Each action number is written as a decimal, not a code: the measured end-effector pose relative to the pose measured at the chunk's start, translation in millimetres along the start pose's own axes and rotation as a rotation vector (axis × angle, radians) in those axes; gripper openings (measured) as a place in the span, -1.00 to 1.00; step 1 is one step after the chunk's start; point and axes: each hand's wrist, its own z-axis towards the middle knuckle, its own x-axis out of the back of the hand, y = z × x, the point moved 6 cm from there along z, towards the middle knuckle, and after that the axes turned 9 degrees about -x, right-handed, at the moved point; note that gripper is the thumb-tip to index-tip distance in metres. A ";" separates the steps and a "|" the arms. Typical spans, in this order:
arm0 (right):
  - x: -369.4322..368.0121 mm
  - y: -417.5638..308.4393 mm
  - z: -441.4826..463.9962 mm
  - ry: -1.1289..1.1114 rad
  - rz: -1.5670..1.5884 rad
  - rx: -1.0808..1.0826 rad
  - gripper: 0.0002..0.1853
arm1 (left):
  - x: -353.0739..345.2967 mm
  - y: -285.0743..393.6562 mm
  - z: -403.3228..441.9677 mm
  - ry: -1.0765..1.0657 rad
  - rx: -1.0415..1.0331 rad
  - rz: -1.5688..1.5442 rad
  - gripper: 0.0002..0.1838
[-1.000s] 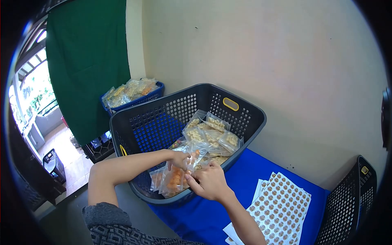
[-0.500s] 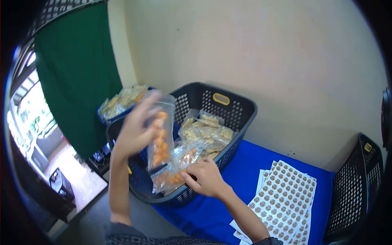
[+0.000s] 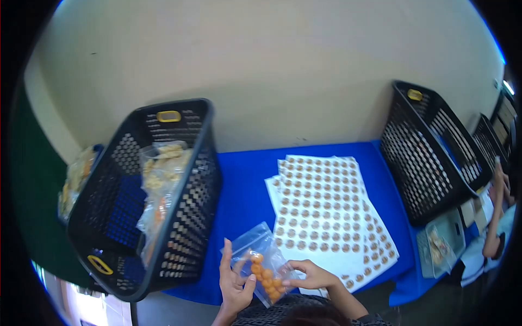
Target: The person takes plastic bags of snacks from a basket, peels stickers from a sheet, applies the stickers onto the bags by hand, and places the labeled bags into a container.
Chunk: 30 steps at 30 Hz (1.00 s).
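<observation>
A clear zip bag of round orange snacks (image 3: 266, 276) is held tilted above the table's front edge. My left hand (image 3: 236, 282) grips its left side, with thumb and fingertips at the plastic and one finger pointing up. My right hand (image 3: 311, 275) pinches the bag's right edge between thumb and fingers. Just beyond my hands lie several overlapping sticker sheets (image 3: 318, 204) printed with rows of round brown labels. To the left stands a dark plastic basket (image 3: 187, 217) with bagged snacks (image 3: 166, 168) heaped along its right side.
Blue cloth (image 3: 239, 185) covers the table. A second dark basket (image 3: 418, 174) stands at the right. Below it sits a clear bin (image 3: 435, 244) with packets inside. Another person's arm (image 3: 495, 217) shows at the far right. More packets (image 3: 79, 174) lie behind the left basket.
My view has swung right. The bag of orange snacks has come out from over the left basket to in front of the sticker sheets. My right hand has left the basket's bags and now holds this bag.
</observation>
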 end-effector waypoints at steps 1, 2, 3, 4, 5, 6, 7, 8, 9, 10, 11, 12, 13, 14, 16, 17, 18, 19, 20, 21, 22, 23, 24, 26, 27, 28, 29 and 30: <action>2.0 13.8 -5.1 0.099 0.150 -0.043 -0.62 | -7.4 -14.9 -3.9 -0.037 -0.020 -0.070 -0.11; 2.3 29.7 -11.4 0.198 0.295 -0.089 -0.67 | -15.8 -27.6 -8.4 -0.063 0.017 -0.102 -0.11; -1.2 43.9 -15.0 0.269 0.395 -0.107 -0.71 | -22.3 -42.0 -15.4 -0.036 0.127 -0.214 -0.07; -1.8 48.5 -19.1 0.304 0.409 -0.139 -0.71 | -26.5 -53.7 -21.7 -0.007 0.236 -0.316 -0.02; 1.1 42.1 -18.5 0.284 0.273 -0.115 -0.70 | -31.6 -62.9 -27.7 -0.071 0.355 -0.312 -0.02; 3.5 38.1 -19.4 0.250 0.137 -0.088 -0.68 | -32.6 -67.8 -30.2 -0.082 0.383 -0.319 -0.02; 6.8 44.1 -20.9 0.256 0.154 -0.103 -0.68 | -24.4 -75.4 -31.4 0.034 0.440 -0.296 -0.04; 8.2 51.5 -18.8 0.217 0.365 -0.068 -0.68 | -15.0 -80.1 -32.1 0.155 0.491 -0.263 -0.06; 9.4 57.8 -14.3 0.171 0.576 -0.027 -0.68 | -7.9 -76.3 -29.0 0.226 0.475 -0.266 -0.12; 17.4 62.7 -12.3 0.201 0.568 -0.009 -0.64 | 0.1 -79.7 -30.0 0.234 0.484 -0.246 -0.12; 26.1 81.6 -9.3 0.320 0.518 -0.098 -0.68 | 15.1 -79.9 -28.0 0.302 0.364 -0.182 -0.16; 34.4 100.0 -7.2 0.436 0.460 -0.186 -0.71 | 26.8 -75.7 -25.6 0.366 0.238 -0.119 -0.20; 40.8 106.9 -8.1 0.549 0.232 -0.239 -0.77 | 22.2 -57.2 -15.5 0.417 0.205 -0.086 -0.27; 47.0 112.5 -9.8 0.657 -0.001 -0.288 -0.82 | 30.8 -57.1 -16.7 0.426 0.204 -0.071 -0.27; 44.8 129.5 -3.2 0.675 -0.166 -0.251 -0.87 | 49.5 -66.8 -21.7 0.373 0.306 -0.126 -0.38; 42.0 133.9 0.4 0.687 -0.194 -0.246 -0.87 | 57.1 -71.4 -27.3 0.367 0.363 -0.140 -0.48; 40.3 136.0 3.7 0.698 -0.224 -0.240 -0.87 | 57.8 -71.7 -29.0 0.379 0.363 -0.134 -0.48; 38.0 133.9 11.2 0.674 -0.251 -0.201 -0.88 | 56.1 -71.1 -30.0 0.380 0.358 -0.171 -0.49; 35.3 135.8 19.2 0.661 -0.245 -0.201 -0.88 | 53.5 -69.8 -29.8 0.378 0.351 -0.206 -0.51; 33.2 135.5 28.0 0.668 -0.280 -0.165 -0.87 | 47.7 -66.4 -27.9 0.423 0.351 -0.176 -0.51; 32.1 133.4 37.2 0.677 -0.315 -0.124 -0.85 | 47.1 -66.6 -29.2 0.430 0.347 -0.168 -0.51; 32.1 128.4 44.8 0.695 -0.375 -0.067 -0.80 | 45.6 -69.7 -29.6 0.418 0.359 -0.200 -0.48; 30.7 124.3 51.8 0.688 -0.375 -0.057 -0.80 | 42.9 -71.4 -29.5 0.406 0.370 -0.234 -0.45; 29.4 130.0 63.8 0.653 -0.249 -0.236 -0.73 | 37.6 -67.6 -27.1 0.421 0.370 -0.225 -0.44; 27.3 130.7 68.5 0.656 -0.331 -0.220 -0.67 | 37.1 -69.4 -28.0 0.403 0.367 -0.230 -0.45; 23.9 132.9 70.8 0.646 -0.331 -0.214 -0.67 | 35.9 -70.3 -28.8 0.384 0.365 -0.235 -0.46; 21.6 136.5 72.0 0.658 -0.351 -0.246 -0.68 | 33.6 -68.5 -27.0 0.393 0.359 -0.255 -0.49; 19.9 138.6 72.8 0.669 -0.371 -0.278 -0.69 | 33.8 -68.6 -26.3 0.403 0.359 -0.250 -0.49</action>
